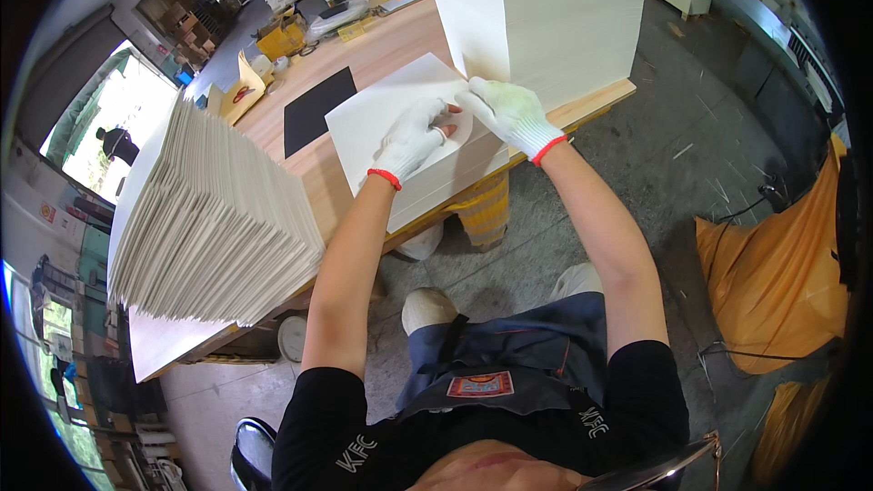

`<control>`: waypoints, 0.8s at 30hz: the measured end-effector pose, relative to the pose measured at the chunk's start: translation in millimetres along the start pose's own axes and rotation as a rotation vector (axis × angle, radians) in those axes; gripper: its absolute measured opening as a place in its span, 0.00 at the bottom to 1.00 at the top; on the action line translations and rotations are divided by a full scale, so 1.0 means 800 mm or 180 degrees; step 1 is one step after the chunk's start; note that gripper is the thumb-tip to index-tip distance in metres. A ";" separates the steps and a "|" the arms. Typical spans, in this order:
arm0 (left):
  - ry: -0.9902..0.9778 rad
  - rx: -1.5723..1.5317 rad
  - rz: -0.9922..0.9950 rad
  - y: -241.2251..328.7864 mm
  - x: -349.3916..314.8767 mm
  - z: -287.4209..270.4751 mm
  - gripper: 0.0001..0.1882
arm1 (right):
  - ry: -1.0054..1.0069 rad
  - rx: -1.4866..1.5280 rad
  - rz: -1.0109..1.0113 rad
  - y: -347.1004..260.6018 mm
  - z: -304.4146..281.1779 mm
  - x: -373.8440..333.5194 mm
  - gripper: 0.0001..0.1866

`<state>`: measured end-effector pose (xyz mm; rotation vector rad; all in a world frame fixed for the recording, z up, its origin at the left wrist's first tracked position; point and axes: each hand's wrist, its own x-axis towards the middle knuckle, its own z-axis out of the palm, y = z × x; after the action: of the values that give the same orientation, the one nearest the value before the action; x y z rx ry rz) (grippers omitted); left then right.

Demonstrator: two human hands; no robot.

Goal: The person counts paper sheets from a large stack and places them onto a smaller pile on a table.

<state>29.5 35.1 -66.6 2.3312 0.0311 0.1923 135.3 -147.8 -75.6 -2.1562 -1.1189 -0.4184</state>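
White sheets of board [373, 116] lie in a low stack in front of me on the wooden table. My left hand [411, 139], in a white knit glove with a red cuff, rests on the top sheet. Its bare thumb and forefinger tips stand apart. Beside it, at the stack's right end, is my right hand [514, 116] in a matching glove. Its fingers stretch toward the left one, and I see nothing held in them. Just behind my right hand rises a tall white stack [573, 23]. Whether its fingers touch either stack cannot be made out.
A large fanned stack of sheets [214, 218] stands at the table's left end. A black sheet [318, 111] lies beyond the low stack. Scissors [242, 94] and a yellow box [282, 36] are farther back. Orange cloth [773, 255] hangs at right.
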 end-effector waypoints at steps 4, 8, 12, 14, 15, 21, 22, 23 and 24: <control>0.0122 -0.0096 0.0459 -0.007 -0.005 0.003 0.16 | -0.0033 0.1136 0.1194 -0.012 0.007 -0.013 0.27; 0.0087 -0.0290 0.0780 -0.018 -0.002 0.001 0.20 | 0.0309 0.1349 0.1417 -0.012 0.020 -0.023 0.28; -0.0292 -0.0666 -0.0508 0.025 -0.011 0.000 0.23 | 0.0517 0.1372 0.1392 -0.010 0.024 -0.027 0.28; -0.0320 -0.0638 -0.0606 0.029 -0.011 -0.002 0.25 | 0.0502 0.1352 0.1404 -0.011 0.022 -0.027 0.28; -0.0243 -0.0609 -0.0378 0.021 -0.010 -0.001 0.25 | 0.0515 0.1392 0.1384 -0.011 0.023 -0.026 0.29; 0.0028 -0.0562 0.0133 0.004 -0.007 0.003 0.23 | 0.0340 0.1330 0.1364 -0.008 0.019 -0.026 0.28; 0.0249 -0.0633 0.0320 -0.006 -0.005 0.009 0.23 | 0.0113 0.1179 0.1370 -0.006 0.007 -0.024 0.27; 0.0464 -0.0710 0.0513 -0.007 -0.005 0.012 0.22 | -0.0109 0.1017 0.1380 -0.004 -0.004 -0.024 0.27; 0.0563 -0.0613 0.0466 -0.008 -0.006 0.012 0.21 | -0.0209 0.0521 0.1226 0.001 -0.009 -0.028 0.26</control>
<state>26.8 32.1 -78.5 2.1193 -0.0680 0.4546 123.0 -166.4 -83.1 -2.1844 -0.7177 -0.0792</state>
